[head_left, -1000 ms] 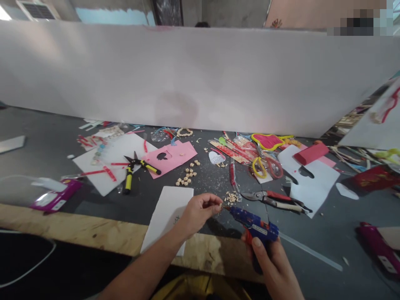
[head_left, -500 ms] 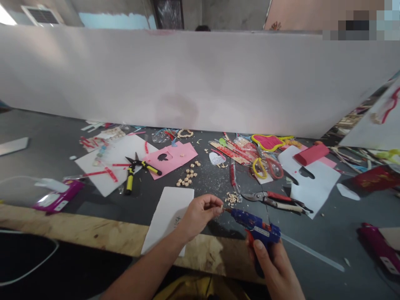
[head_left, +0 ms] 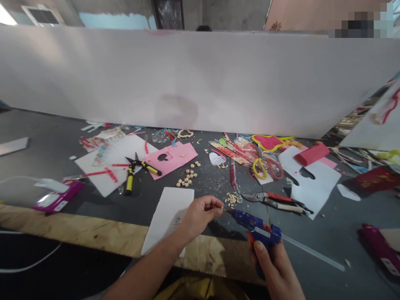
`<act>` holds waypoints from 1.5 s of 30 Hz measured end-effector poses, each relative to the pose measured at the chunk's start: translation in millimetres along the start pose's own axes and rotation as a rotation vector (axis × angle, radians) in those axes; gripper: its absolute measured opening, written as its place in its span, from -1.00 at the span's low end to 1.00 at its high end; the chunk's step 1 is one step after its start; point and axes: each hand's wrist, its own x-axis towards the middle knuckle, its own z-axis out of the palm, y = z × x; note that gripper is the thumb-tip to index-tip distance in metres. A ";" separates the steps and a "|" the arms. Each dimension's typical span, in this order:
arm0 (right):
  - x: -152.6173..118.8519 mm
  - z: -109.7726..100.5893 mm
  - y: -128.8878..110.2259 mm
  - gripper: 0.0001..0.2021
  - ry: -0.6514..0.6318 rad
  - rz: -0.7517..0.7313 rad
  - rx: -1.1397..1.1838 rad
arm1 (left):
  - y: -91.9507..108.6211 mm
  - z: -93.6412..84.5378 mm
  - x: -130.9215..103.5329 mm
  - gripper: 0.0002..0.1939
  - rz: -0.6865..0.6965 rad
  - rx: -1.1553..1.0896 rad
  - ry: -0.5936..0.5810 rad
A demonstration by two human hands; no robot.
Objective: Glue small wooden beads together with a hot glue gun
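While little has shifted this past second, the left hand [head_left: 200, 213] pinches a small pale piece [head_left: 223, 208] at the tip of the glue gun [head_left: 256, 224] clutched in the right hand [head_left: 272, 261], seemingly mid-step.

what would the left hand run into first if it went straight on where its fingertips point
Most likely the nozzle of the blue glue gun held in the right hand; it sits just beyond the fingertips of the left hand, though depth is hard to judge.

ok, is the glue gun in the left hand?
No, the right hand grips the glue gun, while the left hand pinches a small pale piece.
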 end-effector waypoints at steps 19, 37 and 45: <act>-2.5 2.4 -14.1 -0.63 0.069 -0.002 0.035 | -0.7 0.7 -0.6 -0.82 0.014 0.013 0.010; 61.5 -85.3 12.7 -0.55 0.083 0.237 -0.595 | 5.6 -21.2 -9.5 -0.88 0.203 0.613 0.135; 49.3 -83.9 -6.2 -0.60 0.224 0.266 -0.939 | 2.1 -21.6 -7.8 -0.88 0.215 0.657 0.101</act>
